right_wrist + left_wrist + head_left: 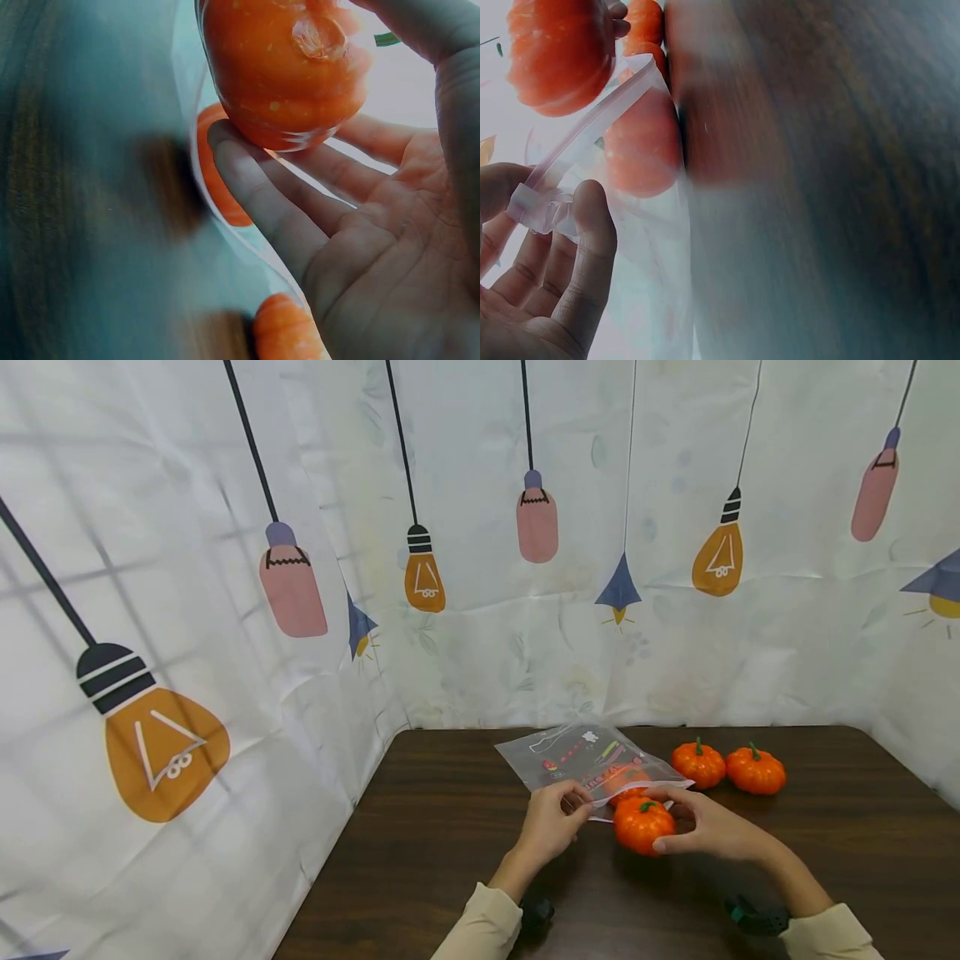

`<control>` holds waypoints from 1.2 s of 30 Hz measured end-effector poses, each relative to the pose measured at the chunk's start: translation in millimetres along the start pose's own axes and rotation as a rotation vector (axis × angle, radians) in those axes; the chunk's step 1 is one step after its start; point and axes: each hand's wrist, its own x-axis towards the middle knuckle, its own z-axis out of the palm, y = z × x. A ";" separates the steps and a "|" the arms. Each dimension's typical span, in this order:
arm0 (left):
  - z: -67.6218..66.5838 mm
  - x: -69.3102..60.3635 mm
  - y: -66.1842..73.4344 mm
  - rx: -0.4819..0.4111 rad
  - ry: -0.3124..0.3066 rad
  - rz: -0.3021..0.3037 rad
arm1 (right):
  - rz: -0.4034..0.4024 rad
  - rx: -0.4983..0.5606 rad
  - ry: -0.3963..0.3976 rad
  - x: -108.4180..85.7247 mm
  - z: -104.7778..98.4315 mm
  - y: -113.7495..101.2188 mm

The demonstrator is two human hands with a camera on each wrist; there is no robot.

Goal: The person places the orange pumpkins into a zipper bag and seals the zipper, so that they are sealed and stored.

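A clear zip bag (pixel 558 760) with printed pictures lies on the table, one orange toy pumpkin (pixel 643 146) inside it near the mouth. My left hand (pixel 553 817) pinches a corner of the bag's zip edge (pixel 544 206) between thumb and fingers. In my right hand (pixel 708 827) is another small orange pumpkin (pixel 643 827) with a green stem, held between thumb and fingers just in front of the bag's opening. The right wrist view shows the held pumpkin's underside (pixel 292 67) above the fingers.
Two more orange pumpkins, a left one (pixel 698 765) and a right one (pixel 756 770), stand right of the bag on the dark wooden table (pixel 420 827). Behind the table hangs a white curtain (pixel 480 668) printed with lamps.
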 end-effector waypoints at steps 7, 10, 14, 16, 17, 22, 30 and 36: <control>0.2 -0.8 1.7 -0.003 -0.002 -0.009 | 0.030 0.007 -0.016 3.3 4.3 6.4; 0.1 -1.4 3.1 -0.008 -0.009 -0.005 | 0.040 0.015 -0.004 4.5 5.2 8.2; 0.5 -1.9 4.5 -0.012 -0.015 0.008 | 0.060 0.004 0.020 5.9 5.9 8.4; 1.1 -1.8 4.9 -0.012 -0.015 0.016 | 0.081 -0.012 0.044 7.3 6.5 8.5; 1.4 -1.9 4.9 -0.008 -0.015 0.021 | 0.087 -0.017 0.053 8.1 7.1 8.5; 2.6 -2.4 5.1 0.004 -0.013 0.022 | 0.122 -0.061 0.107 12.5 11.9 9.9; 1.2 -3.7 6.0 0.023 -0.019 0.027 | 0.123 -0.135 0.165 18.2 21.5 7.8; 1.8 -3.0 5.6 0.037 -0.032 0.038 | 0.153 -0.175 0.218 19.4 28.7 5.0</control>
